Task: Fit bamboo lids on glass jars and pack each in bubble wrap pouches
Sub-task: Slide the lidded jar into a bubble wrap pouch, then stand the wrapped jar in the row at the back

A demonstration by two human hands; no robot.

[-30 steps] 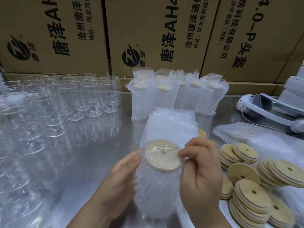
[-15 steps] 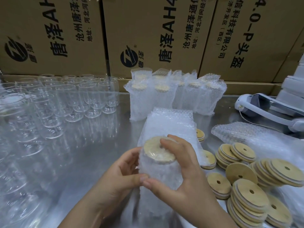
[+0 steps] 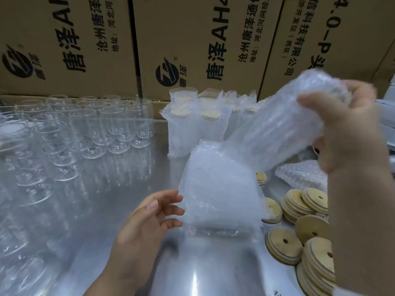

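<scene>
My right hand (image 3: 346, 124) grips the top end of a jar packed in a bubble wrap pouch (image 3: 284, 129), lifted off the table and tilted toward the back right; its lid is hidden under my fingers. My left hand (image 3: 149, 218) hovers with relaxed fingers beside the stack of flat bubble wrap pouches (image 3: 218, 189) at the table's middle, holding nothing. Several wrapped jars (image 3: 192, 127) stand upright at the back. Bare glass jars (image 3: 85, 129) crowd the left side. Bamboo lids (image 3: 299, 231) with centre holes lie stacked at the right.
Large printed cardboard boxes (image 3: 192, 39) wall off the back of the steel table (image 3: 106, 210). More crumpled bubble wrap (image 3: 303, 174) lies at the right behind the lids.
My right hand has lifted the wrapped jar from in front of me up and to the right. My left hand has let go of it and stays low by the pouch stack.
</scene>
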